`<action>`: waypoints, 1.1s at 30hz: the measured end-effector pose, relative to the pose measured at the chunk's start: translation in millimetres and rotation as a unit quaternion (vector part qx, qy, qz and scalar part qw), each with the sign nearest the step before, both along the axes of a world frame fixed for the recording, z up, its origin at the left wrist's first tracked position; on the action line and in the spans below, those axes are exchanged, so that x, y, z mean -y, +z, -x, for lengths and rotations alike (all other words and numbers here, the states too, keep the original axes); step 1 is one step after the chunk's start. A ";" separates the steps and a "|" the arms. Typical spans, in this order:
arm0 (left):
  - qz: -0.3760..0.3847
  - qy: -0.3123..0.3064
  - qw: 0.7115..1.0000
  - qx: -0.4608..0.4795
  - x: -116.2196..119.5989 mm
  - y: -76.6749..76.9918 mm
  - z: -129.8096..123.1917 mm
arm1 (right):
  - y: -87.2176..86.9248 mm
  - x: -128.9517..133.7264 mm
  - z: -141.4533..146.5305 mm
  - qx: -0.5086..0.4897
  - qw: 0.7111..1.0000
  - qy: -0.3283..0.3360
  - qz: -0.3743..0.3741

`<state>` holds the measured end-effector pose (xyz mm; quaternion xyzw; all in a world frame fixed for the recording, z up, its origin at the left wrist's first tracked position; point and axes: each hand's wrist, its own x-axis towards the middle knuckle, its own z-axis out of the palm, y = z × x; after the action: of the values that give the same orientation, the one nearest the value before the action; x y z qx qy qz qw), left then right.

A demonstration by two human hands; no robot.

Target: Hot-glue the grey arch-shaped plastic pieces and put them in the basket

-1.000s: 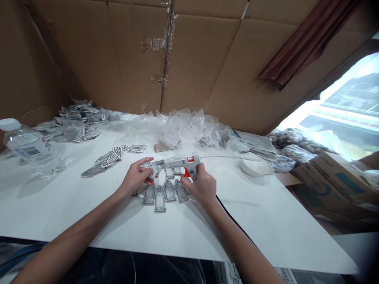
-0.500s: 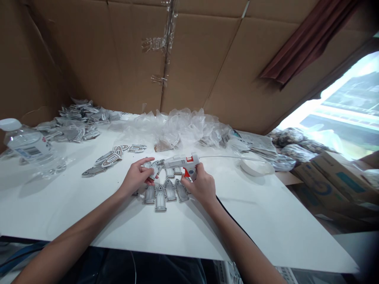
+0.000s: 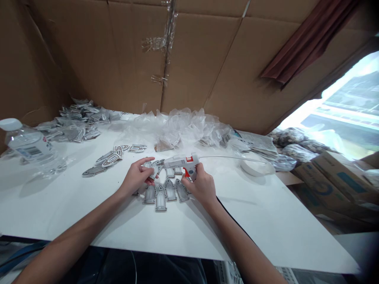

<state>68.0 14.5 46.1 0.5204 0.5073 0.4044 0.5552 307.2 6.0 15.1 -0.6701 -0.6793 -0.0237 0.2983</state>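
Note:
My right hand (image 3: 201, 184) is wrapped round the grip of a white glue gun (image 3: 180, 161) with a red trigger. A long clear glue stick (image 3: 231, 157) sticks out of its back, and its nozzle points left toward my other hand. Between the thumb and fingers of my left hand (image 3: 139, 173) is a small grey arch-shaped piece (image 3: 153, 170), partly hidden by the fingers. Several more grey arch-shaped pieces (image 3: 160, 198) lie on the white table (image 3: 189, 232) just below and between my hands.
Loose cut-out pieces (image 3: 111, 158) lie to the left, near a water bottle (image 3: 32, 148). Clear plastic bags (image 3: 189, 126) are heaped along the cardboard wall (image 3: 124, 59). A white tape roll (image 3: 257, 167) sits right, with cardboard boxes (image 3: 340, 177) beyond the table edge.

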 end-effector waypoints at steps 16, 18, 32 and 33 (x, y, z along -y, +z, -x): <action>0.000 0.004 1.000 0.001 0.2 1.0 -0.2 | -3.7 -1.2 1.0 0.030 0.998 -0.014 -0.048; -0.001 0.004 1.000 0.003 0.0 1.1 0.0 | -4.4 -1.0 0.4 0.031 0.998 -0.016 -0.051; -0.012 -0.010 1.000 0.026 -4.2 -2.6 1.9 | -1.8 -1.9 -1.0 0.016 1.000 -0.016 -0.021; -0.012 -0.010 0.999 0.028 -4.7 -2.9 2.0 | -1.5 -1.7 -1.0 0.014 1.000 -0.014 -0.021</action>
<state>66.0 19.2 43.2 0.5208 0.4812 0.4195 0.5667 308.1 7.7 13.7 -0.6727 -0.6734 -0.0511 0.3024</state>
